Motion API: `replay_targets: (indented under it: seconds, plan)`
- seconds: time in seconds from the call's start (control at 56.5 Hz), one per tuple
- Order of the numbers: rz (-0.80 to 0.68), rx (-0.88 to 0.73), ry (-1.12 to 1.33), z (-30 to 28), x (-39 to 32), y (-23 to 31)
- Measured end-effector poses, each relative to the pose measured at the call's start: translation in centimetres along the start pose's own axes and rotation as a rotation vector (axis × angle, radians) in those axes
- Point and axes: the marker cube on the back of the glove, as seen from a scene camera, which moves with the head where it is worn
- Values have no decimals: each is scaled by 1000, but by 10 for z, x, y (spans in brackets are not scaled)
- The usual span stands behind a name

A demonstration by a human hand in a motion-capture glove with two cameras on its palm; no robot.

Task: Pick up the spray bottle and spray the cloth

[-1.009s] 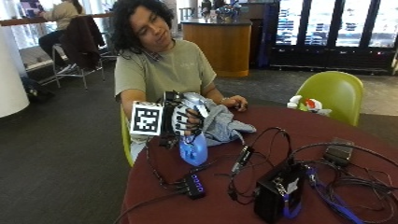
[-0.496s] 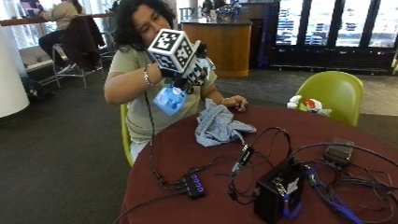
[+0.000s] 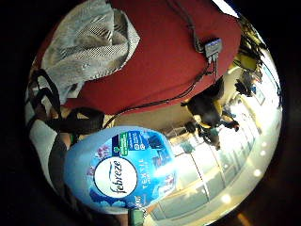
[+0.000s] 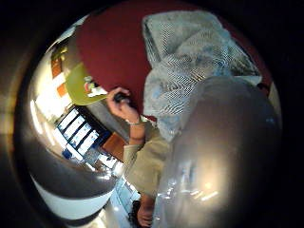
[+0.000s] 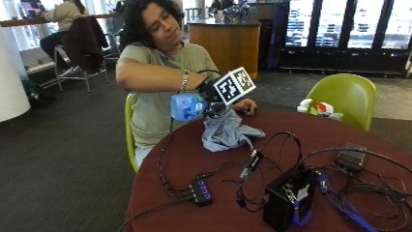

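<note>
Fingers of the gloved right hand (image 5: 209, 92) appear to be curled round the neck of the spray bottle (image 5: 186, 106), though from the outside view the marker gear hides most of them, so the exact wrap cannot be made out. That bottle, pale blue with a printed label, is held up off the round red table (image 5: 193, 159), tipped over so that its body points sideways toward the person's chest while its head end faces down at the cloth (image 5: 225, 133). In the little finger side palm view the bottle's labelled body (image 3: 120, 172) sits close against the palm, with the table (image 3: 169, 52) and the crumpled grey cloth (image 3: 84, 44) spread beyond it. In the thumb side palm view the bottle's rounded translucent shoulder (image 4: 223, 156) fills much of the picture, again right beside the palm, and the cloth (image 4: 190, 61) lies directly past it on the table. The cloth rests bunched near the table's edge, just under the raised hand and apart from the bottle. The person's bare left hand (image 5: 244, 106) rests on the table beside the cloth.
</note>
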Motion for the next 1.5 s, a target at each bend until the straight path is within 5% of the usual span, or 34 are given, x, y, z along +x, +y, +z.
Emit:
replay_targets:
  seconds: [0.195, 0.425, 0.708, 0.938, 1.044, 1.257, 1.504]
  plan:
    - [46, -97, 85, 28, -18, -29]
    - [-17, -22, 17, 1, -26, -12]
    - [-413, 366, -315, -76, -62, 36]
    - [-843, 688, -693, -105, -104, 18]
    - [-1037, 664, -921, -105, -138, 11]
    - [-1038, 802, -1007, -107, -173, -67]
    - [-1125, 752, -1041, -93, -211, -97]
